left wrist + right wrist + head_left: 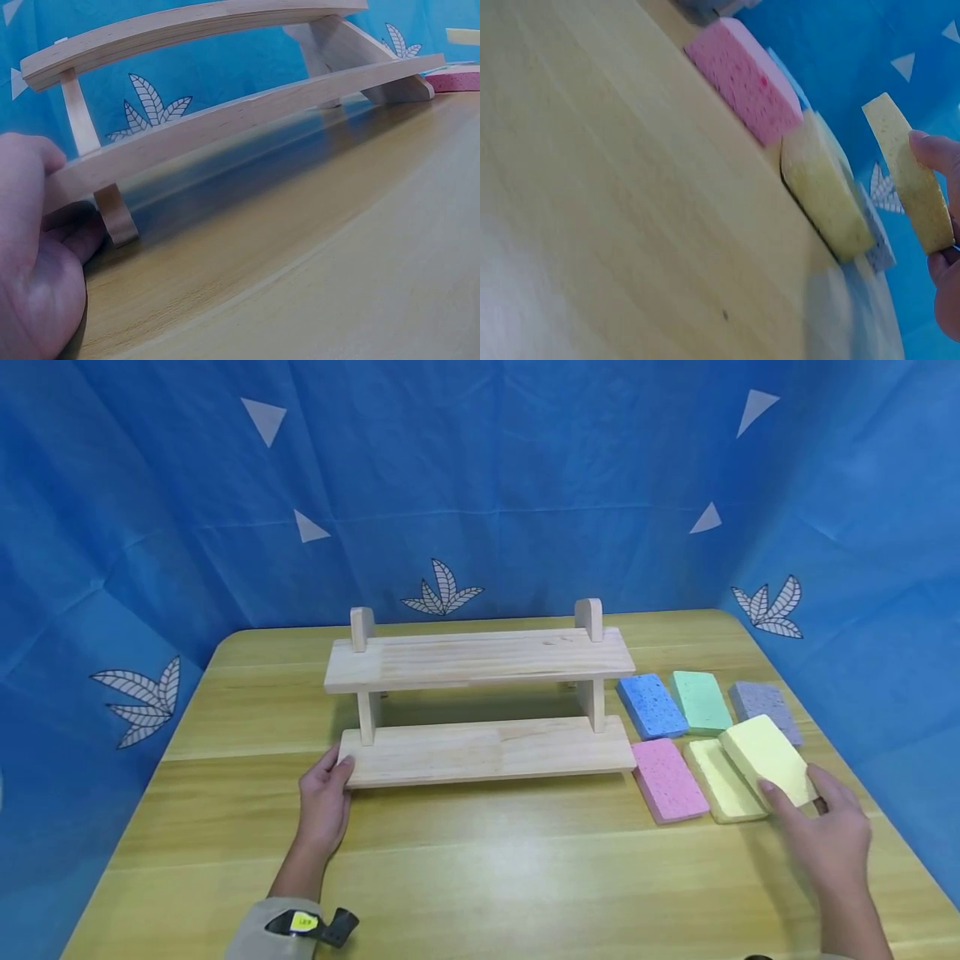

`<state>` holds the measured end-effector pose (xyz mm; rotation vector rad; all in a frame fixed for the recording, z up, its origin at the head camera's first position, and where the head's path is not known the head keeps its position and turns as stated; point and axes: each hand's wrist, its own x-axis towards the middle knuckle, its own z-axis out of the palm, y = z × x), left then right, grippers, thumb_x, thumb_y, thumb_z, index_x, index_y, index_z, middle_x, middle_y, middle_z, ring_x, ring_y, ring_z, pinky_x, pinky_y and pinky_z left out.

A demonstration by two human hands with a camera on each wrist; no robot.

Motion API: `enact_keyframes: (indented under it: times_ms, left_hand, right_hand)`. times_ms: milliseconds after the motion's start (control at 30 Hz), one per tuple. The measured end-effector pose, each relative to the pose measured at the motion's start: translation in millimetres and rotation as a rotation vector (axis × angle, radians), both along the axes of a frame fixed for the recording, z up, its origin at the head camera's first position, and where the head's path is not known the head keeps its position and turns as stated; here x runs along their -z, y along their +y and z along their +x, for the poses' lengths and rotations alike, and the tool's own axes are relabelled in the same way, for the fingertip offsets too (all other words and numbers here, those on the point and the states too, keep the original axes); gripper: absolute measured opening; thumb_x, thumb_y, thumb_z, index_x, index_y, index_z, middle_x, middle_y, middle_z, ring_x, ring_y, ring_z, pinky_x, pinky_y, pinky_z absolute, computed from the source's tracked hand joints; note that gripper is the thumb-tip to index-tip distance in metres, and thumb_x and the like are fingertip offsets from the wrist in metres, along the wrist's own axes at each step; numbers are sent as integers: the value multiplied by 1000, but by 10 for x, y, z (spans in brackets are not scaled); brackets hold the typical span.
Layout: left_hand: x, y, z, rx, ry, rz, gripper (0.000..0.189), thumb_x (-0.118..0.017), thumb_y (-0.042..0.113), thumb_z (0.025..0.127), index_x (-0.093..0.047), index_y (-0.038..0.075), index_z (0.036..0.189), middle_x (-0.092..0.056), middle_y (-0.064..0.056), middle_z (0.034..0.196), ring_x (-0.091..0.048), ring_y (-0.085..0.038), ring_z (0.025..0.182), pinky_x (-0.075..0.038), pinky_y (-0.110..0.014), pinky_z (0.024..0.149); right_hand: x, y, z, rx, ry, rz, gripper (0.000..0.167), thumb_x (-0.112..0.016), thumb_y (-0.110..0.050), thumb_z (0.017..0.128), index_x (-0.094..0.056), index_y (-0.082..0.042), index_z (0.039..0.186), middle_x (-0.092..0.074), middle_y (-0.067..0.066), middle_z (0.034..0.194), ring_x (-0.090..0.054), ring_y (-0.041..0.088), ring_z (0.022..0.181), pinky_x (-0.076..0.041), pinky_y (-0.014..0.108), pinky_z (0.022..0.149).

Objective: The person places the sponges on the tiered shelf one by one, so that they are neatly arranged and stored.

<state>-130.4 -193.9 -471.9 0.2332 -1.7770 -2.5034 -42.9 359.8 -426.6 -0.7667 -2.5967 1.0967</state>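
Probably light and soft, the pale yellow rectangular sponge (pixel 767 753) suits edge-holding, and our right fingers (pixel 780 802) pinch it above the wood-grained worktop (pixel 510 885) while our left fingers (pixel 342 773) grip the two-tier pale wooden shelf (pixel 450 756).

The sponges (pixel 765 756) are yellow, mint, grey, blue and speckled pink; the blue curtain (pixel 510 460) bears white triangles (pixel 266 420) and black-lined leaves (pixel 446 582).

Left of centre, our left hand (pixel 324 802) grips a two-tier wooden shelf (pixel 450 753); at lower right, our right hand (pixel 832 839) holds a yellow sponge (pixel 767 760) near five other sponges (pixel 707 758).
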Motion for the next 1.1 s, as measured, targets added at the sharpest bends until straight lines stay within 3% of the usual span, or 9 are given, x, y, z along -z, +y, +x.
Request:
enact_keyframes:
  times_ms: [100,167,333,433,667,900,1100]
  left_hand:
    - [4,-5,-2,1,-4,1,53,-41,0,97,-18,-10,144,-17,-21,154,-16,-23,143,-24,-28,115]
    - [11,-2,-6,4,-1,-1,53,-41,0,97,-18,-10,144,-17,-20,154,-15,-23,143,-24,-28,116]
    - [20,-6,-11,-2,1,-1,53,-42,0,97,-19,-10,144,-17,-21,154,-16,-24,143,-25,-28,115]
    - [20,-10,-7,-18,-6,-1,52,-42,-1,97,-20,-10,144,-18,-21,153,-17,-24,142,-26,-28,115]
    - [21,0,-16,4,5,-24,51,-40,0,98,-21,-11,143,-20,-21,153,-17,-23,142,-25,-29,116]
    - [22,11,-26,-6,15,-13,50,-41,-1,97,-23,-13,142,-22,-23,151,-20,-24,142,-26,-28,115]
    - [19,6,-20,-8,14,-17,50,-40,-2,97,-22,-13,142,-21,-23,152,-19,-25,142,-25,-29,115]
  right_hand:
    - [-26,-66,-50,-26,22,-17,78,-64,-36,88,-27,-3,147,-22,25,152,-27,44,135,-22,-2,101]
    - [-50,-113,-90,-44,44,-21,77,-65,-34,88,-27,-3,147,-23,24,152,-26,39,137,-21,-7,95]
    - [-97,-282,-236,-87,124,-14,71,-67,-28,87,-34,-4,145,-33,21,147,-31,20,136,-25,-6,96]
    - [-104,-393,-335,-102,157,-15,68,-68,-25,86,-38,-5,144,-39,19,143,-35,15,131,-28,-4,96]
    - [-142,-572,-473,-132,209,-57,66,-70,-22,85,-41,-6,142,-39,16,145,-38,18,130,-32,1,99]
    - [-188,-658,-520,-211,201,-46,68,-67,-28,87,-38,-7,144,-37,16,147,-35,26,134,-30,-1,98]
    - [-217,-696,-556,-242,233,-77,67,-68,-25,87,-38,-6,144,-36,16,147,-34,15,134,-31,1,99]
